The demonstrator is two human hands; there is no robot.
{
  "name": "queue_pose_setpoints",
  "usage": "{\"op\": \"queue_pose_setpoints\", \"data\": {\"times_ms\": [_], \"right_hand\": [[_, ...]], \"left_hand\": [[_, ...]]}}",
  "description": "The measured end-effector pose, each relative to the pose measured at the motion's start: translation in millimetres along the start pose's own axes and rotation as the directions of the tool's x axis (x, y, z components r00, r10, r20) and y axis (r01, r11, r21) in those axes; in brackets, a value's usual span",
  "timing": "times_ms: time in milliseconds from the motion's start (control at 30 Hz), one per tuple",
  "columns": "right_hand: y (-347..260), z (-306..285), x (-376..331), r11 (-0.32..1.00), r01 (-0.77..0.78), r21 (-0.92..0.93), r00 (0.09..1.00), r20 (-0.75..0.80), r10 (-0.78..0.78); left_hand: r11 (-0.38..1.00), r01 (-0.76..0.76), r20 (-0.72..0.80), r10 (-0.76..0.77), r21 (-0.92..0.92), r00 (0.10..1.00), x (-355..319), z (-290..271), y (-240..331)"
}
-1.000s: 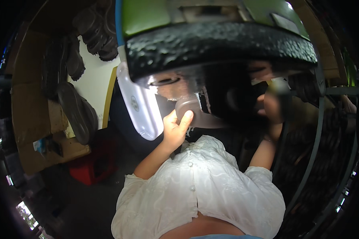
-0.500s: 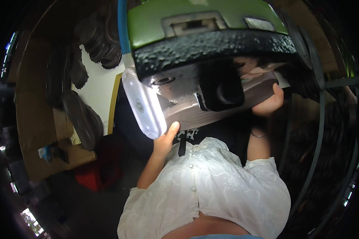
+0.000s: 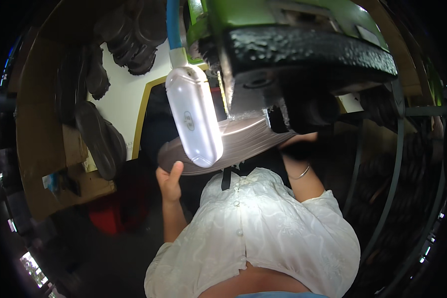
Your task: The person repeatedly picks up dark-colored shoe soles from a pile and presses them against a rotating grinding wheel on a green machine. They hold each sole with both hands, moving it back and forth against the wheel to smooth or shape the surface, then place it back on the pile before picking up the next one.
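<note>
A long brown shoe sole [image 3: 246,145] with a ridged side wall lies crosswise under the head of a green and black machine [image 3: 313,52]. Its left end is gripped by my left hand [image 3: 170,183], thumb up on the near side. My right hand [image 3: 299,143] holds the right end, close below the machine's dark lower part, which hides some of its fingers. A lit white lamp [image 3: 194,119] on a blue holder hangs in front of the sole and covers part of it.
Several dark soles [image 3: 102,141] stand and hang to the left, by a white board [image 3: 126,94] with a yellow edge and a cardboard box [image 3: 39,124]. A red object [image 3: 107,213] sits low at left. Grey metal rack bars [image 3: 398,164] rise at right.
Both hands have shifted left with the sole, so its left end now shows past the lamp. In the picture, the lamp and machine appear further right.
</note>
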State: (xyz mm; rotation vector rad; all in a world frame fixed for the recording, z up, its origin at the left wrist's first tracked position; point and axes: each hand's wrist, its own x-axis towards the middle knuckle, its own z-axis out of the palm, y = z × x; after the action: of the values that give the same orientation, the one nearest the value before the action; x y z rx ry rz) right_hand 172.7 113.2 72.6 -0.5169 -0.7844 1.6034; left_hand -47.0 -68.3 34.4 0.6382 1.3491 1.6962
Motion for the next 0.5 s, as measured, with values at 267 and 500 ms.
{"op": "queue_pose_setpoints", "data": {"times_ms": [267,500], "right_hand": [[48.1,5.0,-35.5,0.979,0.062,-0.197,0.997,0.059,-0.051],[33.8,9.4,-22.4,0.942,0.028,-0.335,0.950,0.302,0.080]], "left_hand": [[0.992,-0.044,0.051,0.038,0.115,0.998,5.1,-53.6,25.4],[0.829,0.287,0.196,-0.420,0.479,0.886,15.3,-64.3,-8.0]]}}
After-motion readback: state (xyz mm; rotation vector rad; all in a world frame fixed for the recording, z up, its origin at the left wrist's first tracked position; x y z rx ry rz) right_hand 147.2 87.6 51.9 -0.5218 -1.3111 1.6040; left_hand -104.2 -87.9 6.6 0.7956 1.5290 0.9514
